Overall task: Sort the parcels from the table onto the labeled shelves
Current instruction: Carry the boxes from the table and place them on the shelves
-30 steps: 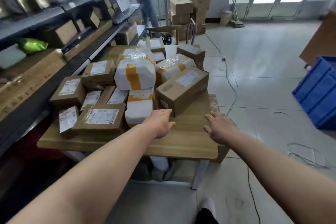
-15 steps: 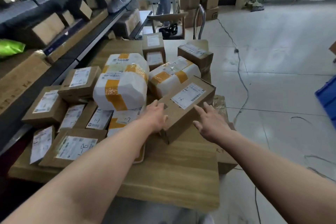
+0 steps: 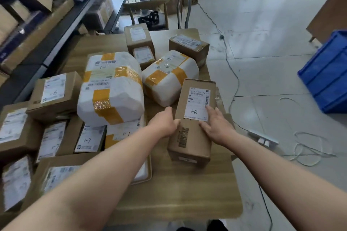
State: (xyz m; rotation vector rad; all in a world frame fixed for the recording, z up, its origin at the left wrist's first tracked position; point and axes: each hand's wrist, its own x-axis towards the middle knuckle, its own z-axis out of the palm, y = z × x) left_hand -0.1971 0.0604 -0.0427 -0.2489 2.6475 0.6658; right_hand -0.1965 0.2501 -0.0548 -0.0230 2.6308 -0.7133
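Swung round since half a second ago: the long brown carton (image 3: 195, 118), then slantwise by the white parcels, now points lengthwise away from you, and both your hands have closed in on its sides

Item 1. Shelves (image 3: 56, 30), dark, along your left, stocked with brown boxes.
Item 2. Table (image 3: 178, 193), wood; its left half is crowded with parcels and its near right corner is bare.
Item 3. Blue crate (image 3: 328, 73), on the floor well off to your right.
Item 4. Large white parcel (image 3: 110, 95), yellow tape, mid-table, on top of flatter labelled parcels.
Item 5. Second white parcel (image 3: 169, 77), yellow tape, just beyond the carton and touching its far left corner.
Item 6. The carton itself, at the table's right edge, label up, marked "1-8" by hand; you cannot tell whether its near end rests on the wood.
Item 7. Your left hand (image 3: 165, 124), curled round the carton's left edge.
Item 8. Your right hand (image 3: 216, 125), thumb and forefinger on the label face, the other fingers bent over the right edge, gripping
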